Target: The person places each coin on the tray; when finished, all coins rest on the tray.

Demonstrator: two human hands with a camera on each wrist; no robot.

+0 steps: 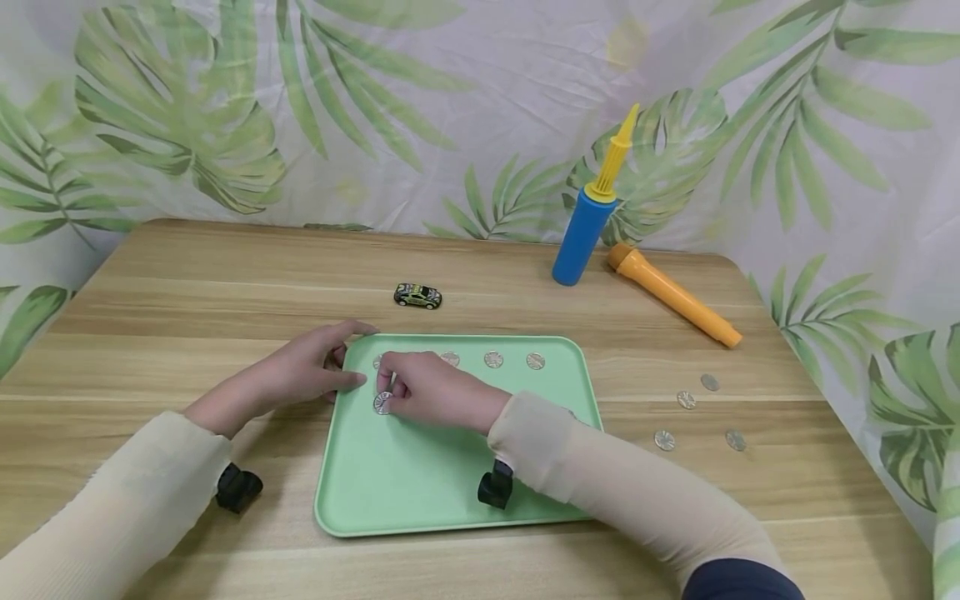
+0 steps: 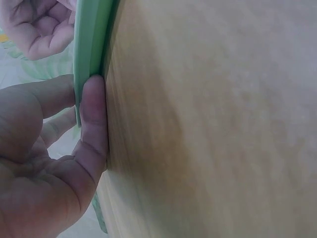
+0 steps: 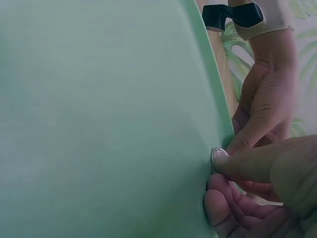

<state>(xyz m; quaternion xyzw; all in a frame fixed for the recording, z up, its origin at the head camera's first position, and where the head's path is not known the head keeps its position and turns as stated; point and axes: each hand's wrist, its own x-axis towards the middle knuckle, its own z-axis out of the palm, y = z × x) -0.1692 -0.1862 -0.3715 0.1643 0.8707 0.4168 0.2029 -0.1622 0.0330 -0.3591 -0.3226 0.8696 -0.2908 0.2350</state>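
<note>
My right hand (image 1: 435, 390) pinches a silver coin (image 1: 382, 403) between thumb and fingers, low over the left part of a green tray (image 1: 450, 500). In the right wrist view the coin (image 3: 218, 154) shows at the thumb tip, against the tray surface. At the tray's far left corner, my left hand (image 1: 307, 367) holds the rim, with digits on both sides of it in the left wrist view. Along the tray's far side lies a row of several coins (image 1: 492, 359); the right hand partly covers the leftmost one.
Several loose coins (image 1: 686, 400) lie on the wooden table (image 1: 247, 533) right of the tray. Behind the tray sits a toy car (image 1: 417, 296). A blue and yellow hand pump (image 1: 582, 237) stands at the back, beside an orange toy microphone (image 1: 675, 296).
</note>
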